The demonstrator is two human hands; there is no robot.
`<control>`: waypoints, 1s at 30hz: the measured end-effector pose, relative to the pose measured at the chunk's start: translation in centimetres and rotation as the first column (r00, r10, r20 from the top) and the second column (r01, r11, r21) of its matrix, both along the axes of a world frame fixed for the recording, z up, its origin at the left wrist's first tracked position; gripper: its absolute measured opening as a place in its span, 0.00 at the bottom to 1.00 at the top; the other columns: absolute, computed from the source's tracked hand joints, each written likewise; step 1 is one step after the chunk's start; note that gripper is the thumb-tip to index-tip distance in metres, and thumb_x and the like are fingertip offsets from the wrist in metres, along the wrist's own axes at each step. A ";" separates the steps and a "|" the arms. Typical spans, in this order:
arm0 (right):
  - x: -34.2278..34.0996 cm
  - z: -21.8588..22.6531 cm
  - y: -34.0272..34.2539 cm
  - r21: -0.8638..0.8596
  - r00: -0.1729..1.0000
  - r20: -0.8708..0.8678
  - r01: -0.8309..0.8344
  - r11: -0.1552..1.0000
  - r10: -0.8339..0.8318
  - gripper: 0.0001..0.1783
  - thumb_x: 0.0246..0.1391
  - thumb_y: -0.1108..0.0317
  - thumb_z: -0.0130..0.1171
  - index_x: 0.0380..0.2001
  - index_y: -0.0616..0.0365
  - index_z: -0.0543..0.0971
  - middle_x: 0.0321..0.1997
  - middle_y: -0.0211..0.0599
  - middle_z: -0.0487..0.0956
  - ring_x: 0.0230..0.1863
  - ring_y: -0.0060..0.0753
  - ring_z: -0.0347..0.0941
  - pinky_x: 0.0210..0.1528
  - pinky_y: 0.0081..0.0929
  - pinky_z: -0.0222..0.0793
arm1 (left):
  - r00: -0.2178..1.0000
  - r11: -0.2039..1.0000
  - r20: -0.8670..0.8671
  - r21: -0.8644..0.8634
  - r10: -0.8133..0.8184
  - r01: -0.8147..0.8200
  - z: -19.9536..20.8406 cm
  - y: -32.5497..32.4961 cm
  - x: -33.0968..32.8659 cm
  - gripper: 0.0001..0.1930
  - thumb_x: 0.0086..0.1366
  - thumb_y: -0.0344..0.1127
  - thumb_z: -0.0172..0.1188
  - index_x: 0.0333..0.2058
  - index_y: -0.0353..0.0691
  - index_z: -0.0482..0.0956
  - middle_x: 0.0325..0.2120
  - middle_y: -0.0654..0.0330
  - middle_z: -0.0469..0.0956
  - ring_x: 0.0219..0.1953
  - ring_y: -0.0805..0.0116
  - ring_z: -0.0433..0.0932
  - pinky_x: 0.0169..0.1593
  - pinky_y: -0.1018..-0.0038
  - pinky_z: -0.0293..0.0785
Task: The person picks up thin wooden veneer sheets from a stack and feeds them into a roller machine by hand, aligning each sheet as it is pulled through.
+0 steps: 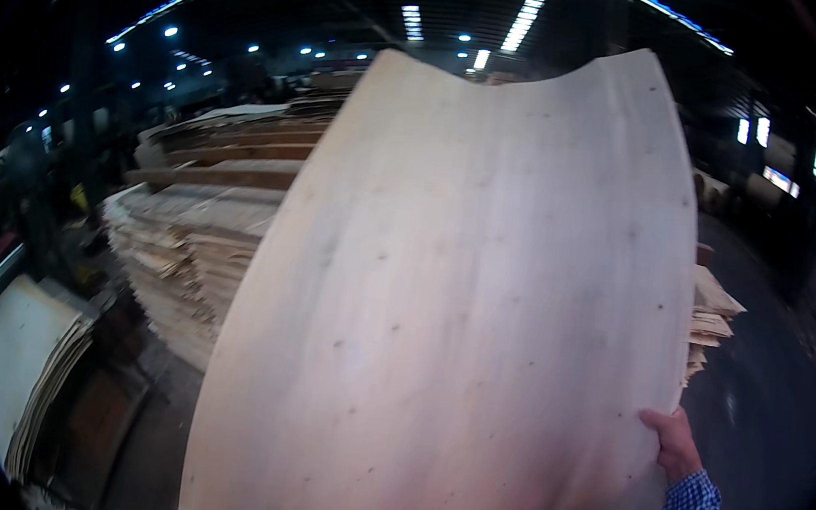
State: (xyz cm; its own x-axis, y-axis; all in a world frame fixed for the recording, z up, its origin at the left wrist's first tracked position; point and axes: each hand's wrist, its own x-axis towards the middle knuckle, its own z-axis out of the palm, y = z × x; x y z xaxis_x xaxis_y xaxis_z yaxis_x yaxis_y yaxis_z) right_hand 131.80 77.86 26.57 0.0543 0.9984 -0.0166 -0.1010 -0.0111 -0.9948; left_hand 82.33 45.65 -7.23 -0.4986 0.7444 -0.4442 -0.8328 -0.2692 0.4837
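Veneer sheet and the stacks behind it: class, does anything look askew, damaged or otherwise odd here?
The veneer sheet bows, its top edge sagging in a curve, though the fisheye lens may add to that. It shows small dark knots but no tear. The right hand grips its right edge; the left hand is out of view. The veneer stacks behind have ragged, uneven edges.

Dim factory hall, lights overhead.
Strip lights (528, 12) run along the dark roof; tall veneer stacks (200, 221) fill the left and middle, a lower pile (18, 362) sits bottom left, dark floor (774, 398) right.
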 end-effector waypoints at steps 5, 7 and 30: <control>-8.4 1.1 -5.1 0.106 1.000 0.013 -0.016 0.994 0.015 0.28 0.43 0.78 0.57 0.52 0.69 0.70 0.45 0.45 0.78 0.43 0.38 0.77 0.47 0.33 0.74 | 0.994 0.999 -0.101 0.020 0.029 -0.027 1.3 -1.9 -3.4 0.30 0.71 0.51 0.42 0.61 0.31 0.58 0.58 0.48 0.66 0.58 0.53 0.67 0.61 0.57 0.65; -11.9 0.5 -5.3 0.129 0.998 0.060 -0.043 0.991 0.035 0.29 0.43 0.77 0.57 0.52 0.69 0.69 0.46 0.45 0.78 0.44 0.39 0.77 0.47 0.35 0.74 | 0.984 0.992 -0.128 -0.002 0.126 -0.128 2.2 -4.9 -5.2 0.29 0.71 0.50 0.43 0.61 0.31 0.58 0.57 0.48 0.67 0.57 0.53 0.68 0.60 0.57 0.67; -84.6 -1.8 3.5 0.105 0.415 -0.015 -0.904 0.414 0.910 0.32 0.44 0.77 0.55 0.57 0.71 0.64 0.49 0.51 0.75 0.48 0.43 0.75 0.51 0.34 0.71 | 0.406 0.402 0.117 0.057 0.906 -0.914 4.5 -16.6 -26.4 0.29 0.70 0.50 0.46 0.60 0.32 0.61 0.57 0.47 0.67 0.59 0.53 0.67 0.61 0.56 0.65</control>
State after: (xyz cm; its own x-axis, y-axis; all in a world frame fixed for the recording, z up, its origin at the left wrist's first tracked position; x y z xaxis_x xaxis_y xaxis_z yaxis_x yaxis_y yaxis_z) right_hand 47.21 81.32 24.78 -0.8819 0.4634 0.0870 -0.1328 -0.0671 -0.9889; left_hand 55.96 29.01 -2.70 -0.8846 -0.0952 -0.4565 -0.0897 -0.9259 0.3669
